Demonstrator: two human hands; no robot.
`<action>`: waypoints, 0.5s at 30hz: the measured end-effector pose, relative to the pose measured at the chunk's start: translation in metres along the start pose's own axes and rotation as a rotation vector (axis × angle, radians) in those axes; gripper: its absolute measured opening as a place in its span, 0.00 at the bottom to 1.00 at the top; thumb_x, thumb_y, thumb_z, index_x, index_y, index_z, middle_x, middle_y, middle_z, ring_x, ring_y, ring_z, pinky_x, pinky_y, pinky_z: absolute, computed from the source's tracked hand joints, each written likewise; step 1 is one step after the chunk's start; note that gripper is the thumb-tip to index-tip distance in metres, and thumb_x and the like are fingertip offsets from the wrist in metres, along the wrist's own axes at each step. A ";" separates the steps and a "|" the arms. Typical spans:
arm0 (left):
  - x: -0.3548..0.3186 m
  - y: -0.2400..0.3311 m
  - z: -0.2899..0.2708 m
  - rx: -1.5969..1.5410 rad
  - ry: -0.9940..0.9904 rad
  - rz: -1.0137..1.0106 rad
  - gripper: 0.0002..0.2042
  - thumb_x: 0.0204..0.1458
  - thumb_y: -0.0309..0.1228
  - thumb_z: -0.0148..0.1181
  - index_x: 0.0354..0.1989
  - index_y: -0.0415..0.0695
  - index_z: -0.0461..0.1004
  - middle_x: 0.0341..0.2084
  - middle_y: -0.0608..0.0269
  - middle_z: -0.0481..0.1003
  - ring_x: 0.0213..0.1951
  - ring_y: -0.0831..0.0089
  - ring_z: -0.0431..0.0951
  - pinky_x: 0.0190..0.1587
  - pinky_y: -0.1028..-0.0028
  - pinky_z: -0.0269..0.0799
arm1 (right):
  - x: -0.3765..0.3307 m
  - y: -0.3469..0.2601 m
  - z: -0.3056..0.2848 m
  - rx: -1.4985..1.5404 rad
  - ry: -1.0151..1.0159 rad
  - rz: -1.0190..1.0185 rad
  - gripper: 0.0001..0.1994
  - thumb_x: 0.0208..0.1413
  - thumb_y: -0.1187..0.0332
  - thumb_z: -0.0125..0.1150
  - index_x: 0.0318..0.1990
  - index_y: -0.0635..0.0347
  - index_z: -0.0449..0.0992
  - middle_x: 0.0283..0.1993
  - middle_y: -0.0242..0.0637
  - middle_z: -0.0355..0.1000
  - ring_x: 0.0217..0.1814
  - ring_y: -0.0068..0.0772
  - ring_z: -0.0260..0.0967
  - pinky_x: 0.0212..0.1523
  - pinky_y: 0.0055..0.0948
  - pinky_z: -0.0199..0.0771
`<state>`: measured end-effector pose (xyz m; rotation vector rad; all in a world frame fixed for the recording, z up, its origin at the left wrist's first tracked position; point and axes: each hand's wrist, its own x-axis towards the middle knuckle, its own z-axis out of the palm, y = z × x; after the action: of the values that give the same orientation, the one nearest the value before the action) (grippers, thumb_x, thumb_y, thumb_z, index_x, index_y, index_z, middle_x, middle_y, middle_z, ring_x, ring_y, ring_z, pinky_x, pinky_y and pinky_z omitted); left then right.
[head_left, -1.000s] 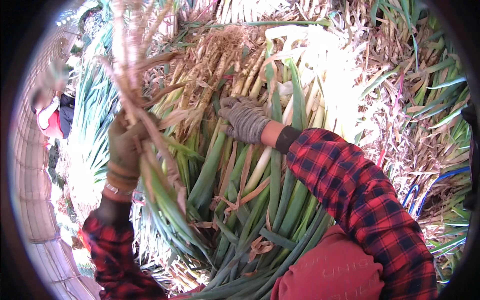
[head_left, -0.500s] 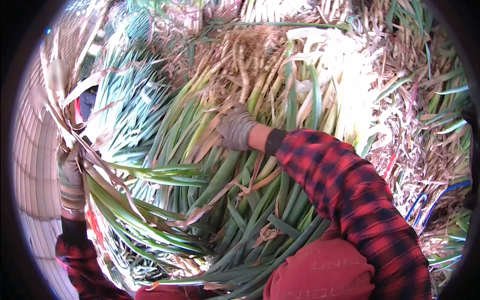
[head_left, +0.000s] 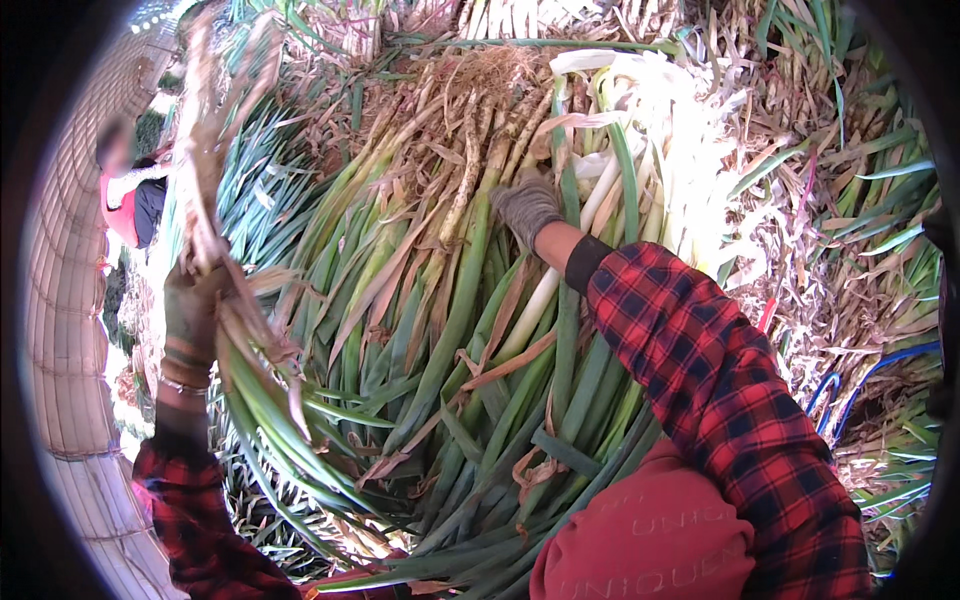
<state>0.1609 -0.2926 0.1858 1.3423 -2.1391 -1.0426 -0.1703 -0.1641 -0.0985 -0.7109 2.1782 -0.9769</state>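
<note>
My left hand [head_left: 192, 305], in a worn work glove, is closed around a bunch of long green onions [head_left: 255, 375]. Their pale, dry ends point up, blurred by motion, while the green leaves droop down and to the right. Before me lies a broad heap of green onions [head_left: 430, 340], roots away from me and leaves toward me. My right hand [head_left: 528, 207], in a grey knit glove, is among the stalks near their pale root ends. Its fingers curl down around a green onion stalk, with the fingertips partly hidden.
A blue cord [head_left: 868, 385] lies on dry husks at the right. More green onion leaves [head_left: 265, 170] lie at the far left, beside a slatted curved surface [head_left: 70, 300]. A person in red [head_left: 125, 200] is further off. My red-clad knee [head_left: 640, 530] borders the heap.
My left hand has moved right with its bunch, and the bunch's tops swing to the right. My right hand has shifted right and farther away along the heap, leaving the dry leaves it was at.
</note>
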 end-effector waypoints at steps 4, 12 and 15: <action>0.007 0.013 0.066 -0.016 -0.106 0.053 0.17 0.44 0.25 0.59 0.45 0.33 0.73 0.30 0.62 0.76 0.30 0.74 0.76 0.34 0.75 0.75 | -0.002 -0.003 0.019 0.339 0.054 0.020 0.23 0.51 0.57 0.66 0.47 0.69 0.74 0.40 0.49 0.75 0.42 0.45 0.74 0.45 0.42 0.73; 0.053 0.003 0.180 0.025 -0.215 0.024 0.22 0.40 0.27 0.68 0.45 0.31 0.75 0.33 0.57 0.80 0.32 0.72 0.79 0.37 0.74 0.76 | -0.018 -0.030 0.007 0.621 -0.012 -0.135 0.30 0.59 0.48 0.56 0.54 0.70 0.69 0.48 0.60 0.74 0.52 0.57 0.71 0.53 0.46 0.68; 0.061 0.025 0.221 0.059 -0.288 0.117 0.25 0.37 0.27 0.71 0.46 0.30 0.74 0.35 0.55 0.80 0.34 0.70 0.79 0.39 0.72 0.76 | -0.011 -0.028 -0.007 0.612 -0.025 -0.268 0.30 0.59 0.45 0.54 0.49 0.70 0.72 0.44 0.61 0.73 0.49 0.58 0.72 0.50 0.45 0.70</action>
<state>-0.0301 -0.2573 0.0612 1.1319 -2.4421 -1.1939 -0.1619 -0.1696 -0.0687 -0.7099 1.6404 -1.6583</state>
